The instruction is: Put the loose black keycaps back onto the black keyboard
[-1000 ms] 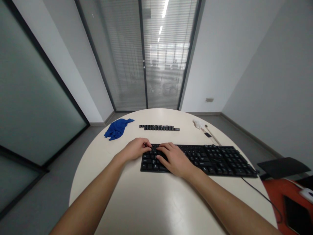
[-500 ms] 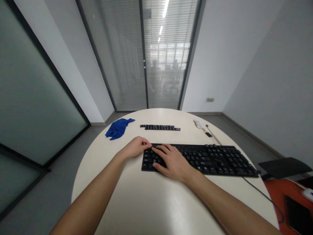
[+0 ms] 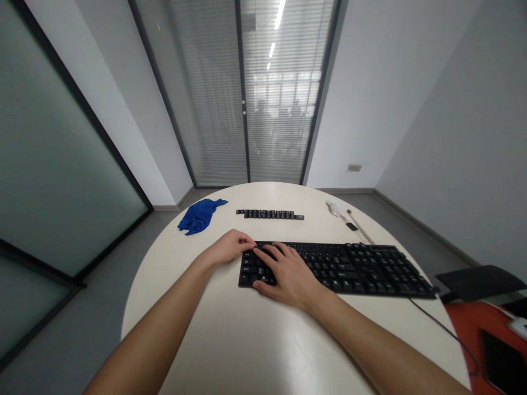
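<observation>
A black keyboard (image 3: pixel 344 271) lies across the pale round table (image 3: pixel 230 340). At its upper left corner my left hand (image 3: pixel 229 247) has its thumb and fingertips pressed together; whatever may be between them is too small to name. My right hand (image 3: pixel 290 274) rests over the keyboard's left part with fingers spread, the index fingertip close to the left hand's fingertips and the thumb at the front edge. Beyond the keyboard, several loose black keycaps (image 3: pixel 269 214) stand in two rows.
A crumpled blue cloth (image 3: pixel 200 215) lies at the table's back left. At the back right are a white crumpled item (image 3: pixel 335 208), a thin stick (image 3: pixel 360 227) and a small black-ended brush (image 3: pixel 351 225). A cable (image 3: pixel 442 328) runs off the right edge beside a red chair (image 3: pixel 467 323).
My right hand has shifted slightly; its thumb has moved left and down to the keyboard's front edge, and the index fingertip is a little further left. The left hand is nearly unchanged.
</observation>
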The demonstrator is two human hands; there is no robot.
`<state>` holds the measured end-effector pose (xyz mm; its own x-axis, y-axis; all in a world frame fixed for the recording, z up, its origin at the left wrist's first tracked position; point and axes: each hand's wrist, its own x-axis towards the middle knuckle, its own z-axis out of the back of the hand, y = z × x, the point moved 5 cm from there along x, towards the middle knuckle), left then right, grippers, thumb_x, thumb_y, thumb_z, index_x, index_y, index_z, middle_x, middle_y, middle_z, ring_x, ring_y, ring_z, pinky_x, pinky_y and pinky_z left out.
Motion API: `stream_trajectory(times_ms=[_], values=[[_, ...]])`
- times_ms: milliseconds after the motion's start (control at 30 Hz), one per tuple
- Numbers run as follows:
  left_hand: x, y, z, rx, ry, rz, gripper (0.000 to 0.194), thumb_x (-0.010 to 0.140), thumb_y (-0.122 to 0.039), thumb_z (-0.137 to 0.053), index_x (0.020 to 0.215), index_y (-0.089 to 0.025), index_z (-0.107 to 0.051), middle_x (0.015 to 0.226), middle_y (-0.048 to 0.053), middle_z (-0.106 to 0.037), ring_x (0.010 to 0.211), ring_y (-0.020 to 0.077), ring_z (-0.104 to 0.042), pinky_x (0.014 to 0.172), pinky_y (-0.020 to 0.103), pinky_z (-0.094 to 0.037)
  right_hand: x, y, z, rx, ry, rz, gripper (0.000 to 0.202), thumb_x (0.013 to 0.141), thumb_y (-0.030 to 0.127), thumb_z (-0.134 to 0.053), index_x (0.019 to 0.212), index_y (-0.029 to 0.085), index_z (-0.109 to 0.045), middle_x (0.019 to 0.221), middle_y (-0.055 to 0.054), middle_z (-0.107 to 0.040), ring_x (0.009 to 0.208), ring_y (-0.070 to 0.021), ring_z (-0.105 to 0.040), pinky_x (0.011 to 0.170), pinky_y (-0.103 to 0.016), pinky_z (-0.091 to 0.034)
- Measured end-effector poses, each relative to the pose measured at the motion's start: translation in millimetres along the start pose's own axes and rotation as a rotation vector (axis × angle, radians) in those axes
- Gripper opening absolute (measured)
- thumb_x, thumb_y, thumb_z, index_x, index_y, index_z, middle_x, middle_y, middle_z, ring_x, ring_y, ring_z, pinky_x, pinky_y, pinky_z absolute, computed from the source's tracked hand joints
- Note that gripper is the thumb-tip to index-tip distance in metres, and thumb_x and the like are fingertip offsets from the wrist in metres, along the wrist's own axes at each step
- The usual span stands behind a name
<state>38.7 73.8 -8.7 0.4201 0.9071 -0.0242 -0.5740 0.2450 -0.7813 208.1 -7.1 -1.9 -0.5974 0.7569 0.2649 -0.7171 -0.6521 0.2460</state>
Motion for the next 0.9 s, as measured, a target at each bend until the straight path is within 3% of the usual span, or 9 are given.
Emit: stream_trajectory(times_ms=[233,400,700,900], values=[[0.5,4.0,2.2,0.028,-0.076,0.077,0.028,0.077,-0.038,-0.067,0.086,-0.013,-0.076,0.074,0.005,-0.072,0.070,0.0197,-0.062,0.065,0.029,-0.046,1.2,0.1,0.6,0.004,-0.005,0.008,0.078,0.086,0.062,-0.062,0.151,0.023,-0.045,0.146,-0.013,-0.053,0.135,-0.0352,-0.041,0.113,-0.053,-0.033],[1.5,8.3,4.4,0.037,-0.134,0.106,0.031,0.073,-0.034,-0.072,0.097,-0.013,-0.072,0.074,0.002,-0.066,0.066,0.0169,-0.057,0.062,0.027,-0.044,3.4,-0.7,0.0,0.021,0.011,0.011,0.081,0.084,0.063,-0.064,0.151,0.023,-0.044,0.147,-0.013,-0.053,0.136,-0.0344,-0.041,0.113,-0.052,-0.033],[1.9,4.1,0.0,0.030,-0.103,0.121,0.031,0.073,-0.021,-0.069,0.104,-0.013,-0.069,0.074,0.000,-0.062,0.066,0.0159,-0.056,0.065,0.028,-0.046,5.3,0.4,0.5,0.028,0.021,0.014,0.078,0.085,0.062,-0.064,0.148,0.020,-0.049,0.147,-0.014,-0.053,0.137,-0.0343,-0.042,0.112,-0.052,-0.036],[2.7,8.7,0.2,0.023,-0.078,0.107,0.033,0.073,-0.026,-0.070,0.104,-0.014,-0.071,0.069,-0.002,-0.058,0.062,0.0152,-0.055,0.060,0.027,-0.044,4.2,-1.4,-3.5,0.021,-0.004,0.019,0.076,0.084,0.061,-0.064,0.147,0.019,-0.051,0.147,-0.014,-0.053,0.136,-0.0344,-0.042,0.112,-0.052,-0.036]])
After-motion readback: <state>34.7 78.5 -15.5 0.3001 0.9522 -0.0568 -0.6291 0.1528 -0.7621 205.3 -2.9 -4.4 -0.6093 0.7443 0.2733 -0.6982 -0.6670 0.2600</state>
